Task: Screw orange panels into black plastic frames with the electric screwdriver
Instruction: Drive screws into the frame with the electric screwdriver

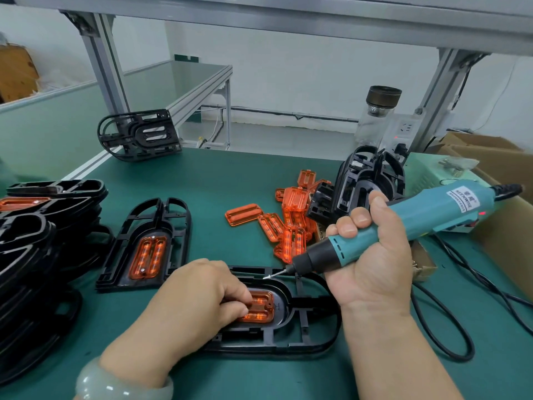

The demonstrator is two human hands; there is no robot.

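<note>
Orange panel point(261, 310), clear and ribbed, lies in the recess of a black plastic frame point(284, 295) flat on the green worktop point(230, 180), close to the viewer. The left hand point(199, 295) rests on the frame, its curled fingertips pressing on the panel's left end. A pale green bangle point(121, 385) circles that wrist. The right hand point(372, 255) grips a teal electric screwdriver point(432, 215) in its fist. The tool is tilted, and its bit tip hangs just above the frame's far edge, apart from the panel.

A white label on the tool reads "KEENWISE", next to characters too small to read, and a small red light glows near its tail. A black cable point(450, 313) loops from it across the worktop.

A second frame point(161, 226) lies just left, with one orange panel point(148, 256) seated in it. A third frame point(138, 135) stands tilted at the far left corner. A stack of frames point(34, 226) fills the left edge, too overlapped to count. More frames point(369, 174) stand on edge behind the screwdriver.

A loose heap of orange panels point(291, 226), at least six, lies mid-worktop. A clear jar with a dark lid point(377, 116) stands at the back right, and cardboard boxes point(490, 151) sit at the right.
</note>
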